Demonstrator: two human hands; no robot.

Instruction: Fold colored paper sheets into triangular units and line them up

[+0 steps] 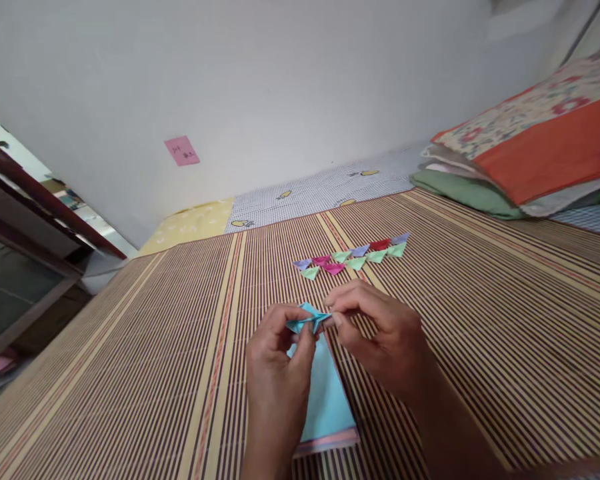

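Observation:
Between my two hands is a small folded piece of blue paper [307, 311], with several creased layers showing. My left hand [280, 353] pinches its left and near side between thumb and fingers. The thumb and index finger of my right hand [380, 327] close on its pointed right tip. Below the hands lies a stack of paper sheets [327, 393], light blue on top with pink and lilac edges showing under it. My left hand covers part of the stack. Beyond my hands, small folded paper triangles [355, 263] in green, magenta, lilac and red lie in two rows.
A striped bamboo mat [180, 347] spreads under everything. Folded bedding [530, 147] is piled at the back right. A pink note [182, 151] sticks to the white wall [280, 80]. Patterned cloth [305, 197] shows along the mat's far edge. A dark wooden frame [35, 247] stands at left.

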